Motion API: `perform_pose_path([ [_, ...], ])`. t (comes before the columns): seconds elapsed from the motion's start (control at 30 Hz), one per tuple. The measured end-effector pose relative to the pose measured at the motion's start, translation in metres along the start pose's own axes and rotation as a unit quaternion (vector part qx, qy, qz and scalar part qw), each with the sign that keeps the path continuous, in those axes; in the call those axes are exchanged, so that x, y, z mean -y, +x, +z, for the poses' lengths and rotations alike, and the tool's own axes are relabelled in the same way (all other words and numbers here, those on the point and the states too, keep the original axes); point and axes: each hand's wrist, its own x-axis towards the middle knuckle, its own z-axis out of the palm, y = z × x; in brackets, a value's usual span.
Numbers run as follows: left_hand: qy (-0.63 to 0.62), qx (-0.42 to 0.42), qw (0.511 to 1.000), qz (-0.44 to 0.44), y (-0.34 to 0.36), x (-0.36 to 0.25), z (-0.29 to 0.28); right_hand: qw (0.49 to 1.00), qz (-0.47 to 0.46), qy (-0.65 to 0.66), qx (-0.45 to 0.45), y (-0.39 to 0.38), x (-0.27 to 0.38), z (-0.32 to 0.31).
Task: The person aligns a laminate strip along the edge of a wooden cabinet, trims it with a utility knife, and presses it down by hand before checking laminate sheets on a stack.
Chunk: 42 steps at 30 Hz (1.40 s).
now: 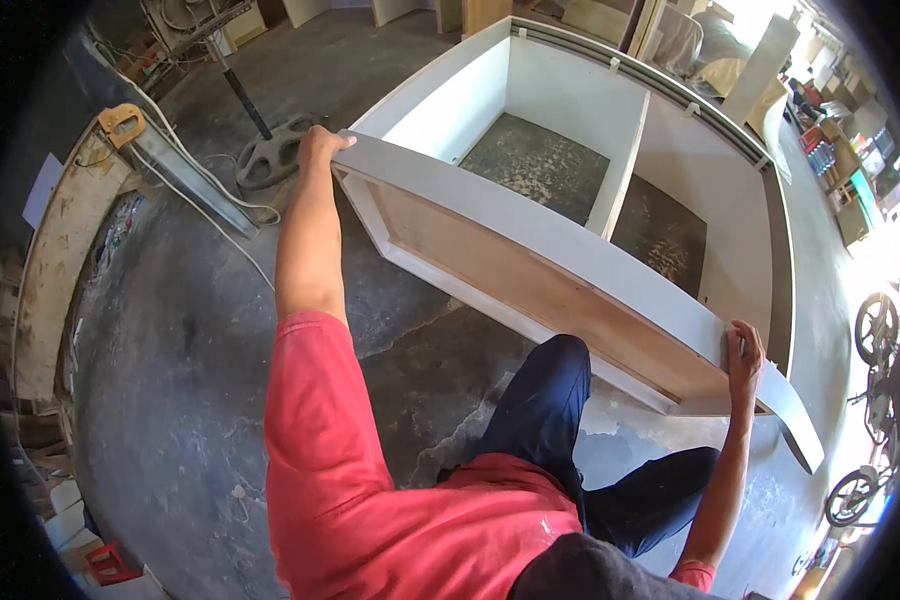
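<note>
A long white-edged frame point(530, 235), its recessed face lined with bare light-brown board, lies crosswise in front of me and stands tilted along the near side of a cabinet. At its left end my left hand point(322, 146) grips the corner, thumb over the top edge. Around the same edge near the right end, the fingers of my right hand point(744, 350) are curled. A pale strip point(795, 425) sticks out past that hand. Behind the frame, the large white cabinet point(705, 160) lies open side up, split by an upright divider point(625, 160); dark, worn panels show at its bottom.
To the left are a wooden-handled handsaw point(122, 125), a metal beam point(205, 185) with a pale cable, and a round base with holes point(275, 155). Wheeled cycles point(875, 325) stand at the far right. A red crate point(110, 565) sits at lower left.
</note>
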Motion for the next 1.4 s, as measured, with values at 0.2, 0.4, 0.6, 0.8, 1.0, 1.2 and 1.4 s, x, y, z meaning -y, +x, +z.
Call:
perform_pose_path([
  [0.2, 0.026, 0.023, 0.999, -0.011, 0.006, -0.006, -0.008, 0.984, -0.150, -0.082, 0.054, 0.006, 0.016, -0.007],
  [0.4, 0.049, -0.004, 0.999, -0.019, 0.011, -0.004, -0.004, 0.984, -0.103, -0.015, 0.143, 0.002, 0.040, -0.016],
  [0.6, 0.086, 0.005, 0.994, 0.072, 0.021, 0.009, -0.001, 0.979, -0.085, 0.003, 0.186, 0.010, 0.037, -0.026],
  [0.8, 0.095, 0.013, 0.991, 0.095, -0.004, 0.000, -0.009, 0.977, -0.073, -0.006, 0.202, 0.013, 0.029, -0.033],
  [1.0, 0.117, 0.032, 0.986, 0.114, -0.004, -0.003, -0.014, 0.980, -0.068, -0.007, 0.188, 0.011, 0.027, -0.027],
  [1.2, 0.005, 0.041, 0.995, 0.091, 0.002, 0.007, -0.012, 0.981, -0.082, -0.015, 0.175, 0.009, 0.024, -0.023],
  [1.4, -0.049, 0.064, 0.995, 0.051, 0.006, 0.010, -0.013, 0.983, -0.085, -0.013, 0.165, 0.010, 0.025, -0.021],
])
